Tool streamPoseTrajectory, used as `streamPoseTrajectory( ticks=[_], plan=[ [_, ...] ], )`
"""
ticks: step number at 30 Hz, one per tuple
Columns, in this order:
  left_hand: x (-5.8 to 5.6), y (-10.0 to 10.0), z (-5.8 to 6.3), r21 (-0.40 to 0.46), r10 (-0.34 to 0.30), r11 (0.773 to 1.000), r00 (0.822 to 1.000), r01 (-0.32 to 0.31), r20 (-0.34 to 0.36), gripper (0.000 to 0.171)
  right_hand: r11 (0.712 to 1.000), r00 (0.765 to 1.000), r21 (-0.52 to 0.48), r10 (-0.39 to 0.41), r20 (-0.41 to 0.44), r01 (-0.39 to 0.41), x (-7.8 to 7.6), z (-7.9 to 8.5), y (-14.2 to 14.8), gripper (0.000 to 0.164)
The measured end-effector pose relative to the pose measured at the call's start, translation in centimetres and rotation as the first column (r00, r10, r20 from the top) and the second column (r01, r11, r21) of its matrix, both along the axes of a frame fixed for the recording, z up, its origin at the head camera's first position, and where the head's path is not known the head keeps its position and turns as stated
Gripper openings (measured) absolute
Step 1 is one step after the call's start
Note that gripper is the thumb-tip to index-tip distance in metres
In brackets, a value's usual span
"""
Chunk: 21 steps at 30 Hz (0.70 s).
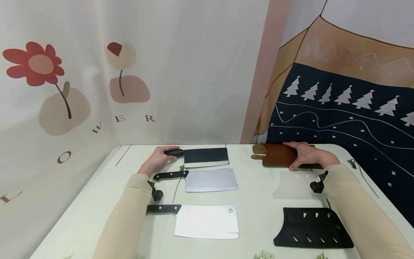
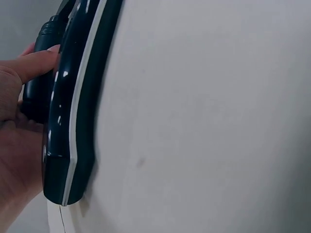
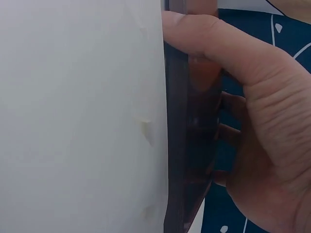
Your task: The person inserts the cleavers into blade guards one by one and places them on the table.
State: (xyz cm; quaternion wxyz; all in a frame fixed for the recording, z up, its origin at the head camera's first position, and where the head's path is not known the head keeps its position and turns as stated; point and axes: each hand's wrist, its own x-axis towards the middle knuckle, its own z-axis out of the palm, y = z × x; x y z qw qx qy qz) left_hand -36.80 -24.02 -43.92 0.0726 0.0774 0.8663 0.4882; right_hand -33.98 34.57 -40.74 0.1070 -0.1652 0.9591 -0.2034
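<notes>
My left hand (image 1: 157, 160) grips the round black handle (image 1: 174, 153) of a cleaver with a dark blade (image 1: 206, 156) at the back of the table. In the left wrist view, the thumb (image 2: 38, 65) lies against that handle, partly behind a nearer riveted handle (image 2: 73, 107). My right hand (image 1: 307, 155) spans a brown leather knife sheath (image 1: 279, 155) across its width. Its thumb (image 3: 204, 34) presses the near edge while the fingers reach round the far edge. Two snap straps (image 1: 260, 149) stick out from the sheath's left end.
Below the dark cleaver lie a silver cleaver (image 1: 211, 180) and a shiny cleaver (image 1: 207, 222), handles leftward. On the right, a translucent white blade cover (image 1: 289, 185) and a slotted black blade cover (image 1: 310, 228) lie flat. Printed curtains (image 1: 194, 72) hang behind the table.
</notes>
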Motion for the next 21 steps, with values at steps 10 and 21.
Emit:
streamPoseTrajectory(
  ticks=[10,21],
  plan=[
    [0.5,-0.1,0.4,0.026,0.006,1.000,1.000,-0.006,0.005,0.055,0.999,0.999,0.030,-0.036,-0.028,0.037,0.5,0.3,0.1,0.113],
    [1.1,-0.8,0.7,0.096,-0.006,0.995,1.000,0.007,-0.005,0.055,0.996,0.998,0.060,-0.057,-0.041,0.060,0.9,0.4,0.1,0.115]
  ],
)
